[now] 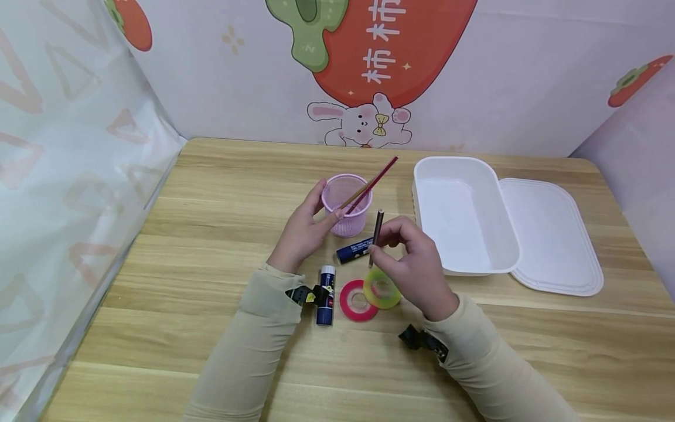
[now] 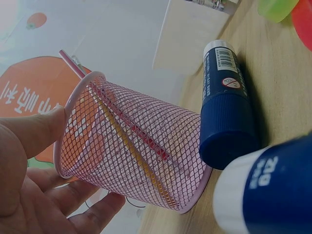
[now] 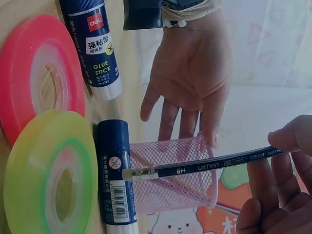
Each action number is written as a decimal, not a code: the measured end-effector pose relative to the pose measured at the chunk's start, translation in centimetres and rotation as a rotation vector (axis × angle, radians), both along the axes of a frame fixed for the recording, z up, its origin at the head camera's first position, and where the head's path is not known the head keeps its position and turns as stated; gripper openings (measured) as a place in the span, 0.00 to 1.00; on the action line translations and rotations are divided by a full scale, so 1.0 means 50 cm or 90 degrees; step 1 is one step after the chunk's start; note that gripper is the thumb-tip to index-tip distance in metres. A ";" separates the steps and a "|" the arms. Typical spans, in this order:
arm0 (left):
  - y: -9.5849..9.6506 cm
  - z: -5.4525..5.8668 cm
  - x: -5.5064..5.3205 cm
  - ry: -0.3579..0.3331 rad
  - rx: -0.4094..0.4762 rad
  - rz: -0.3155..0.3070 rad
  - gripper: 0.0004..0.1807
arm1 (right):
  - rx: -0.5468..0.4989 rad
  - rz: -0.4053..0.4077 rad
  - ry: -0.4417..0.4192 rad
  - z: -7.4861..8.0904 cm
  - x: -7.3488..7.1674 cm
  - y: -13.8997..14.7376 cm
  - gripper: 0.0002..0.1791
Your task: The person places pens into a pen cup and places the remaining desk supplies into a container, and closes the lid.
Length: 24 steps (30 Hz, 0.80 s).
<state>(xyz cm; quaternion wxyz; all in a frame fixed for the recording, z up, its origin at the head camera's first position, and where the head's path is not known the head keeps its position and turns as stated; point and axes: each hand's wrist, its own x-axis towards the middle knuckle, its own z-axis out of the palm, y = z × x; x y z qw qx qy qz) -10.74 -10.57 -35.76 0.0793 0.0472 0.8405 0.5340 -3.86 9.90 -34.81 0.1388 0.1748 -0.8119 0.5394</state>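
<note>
Pencil (image 1: 377, 234), dark-bodied and marked HB, is pinched between the thumb and fingers of the right hand (image 1: 413, 266), in front of and slightly right of a pink mesh cup (image 1: 346, 227) and outside it. Its eraser end points away from those fingers, toward the table (image 1: 174, 269); whether it touches the glue stick behind it I cannot tell. The left hand (image 1: 300, 234) holds the cup at its rim, thumb on the near side and the other fingers spread round the far left. Inside the cup, a dark red pencil (image 1: 387, 168) and a yellowish-brown pencil (image 1: 360, 194) lean toward the right.

As far as I can judge, those two are done and the HB one is not yet in. One glue stick (image 1: 352, 251) lies just in front of the cup, another (image 1: 326, 310) beside the left wrist. Near them a yellow-green tape roll (image 1: 389, 302) overlaps a red tape roll (image 1: 358, 317); if these four belong to the work, they remain to be dealt with.

Farther right stands a white container (image 1: 459, 214), its lid off, with a flat white lid (image 1: 559, 240) just beside it.
</note>
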 end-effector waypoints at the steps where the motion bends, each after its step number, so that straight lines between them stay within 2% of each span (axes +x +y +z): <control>1: 0.000 0.000 0.000 0.001 0.000 0.000 0.42 | -0.001 -0.002 -0.003 0.000 0.000 0.000 0.14; 18: -0.002 0.004 0.000 -0.002 -0.011 0.001 0.42 | -0.032 0.002 -0.019 0.009 0.001 -0.006 0.14; 24: -0.001 0.000 -0.003 -0.007 -0.006 -0.005 0.42 | -0.062 0.010 -0.017 0.012 0.001 -0.006 0.15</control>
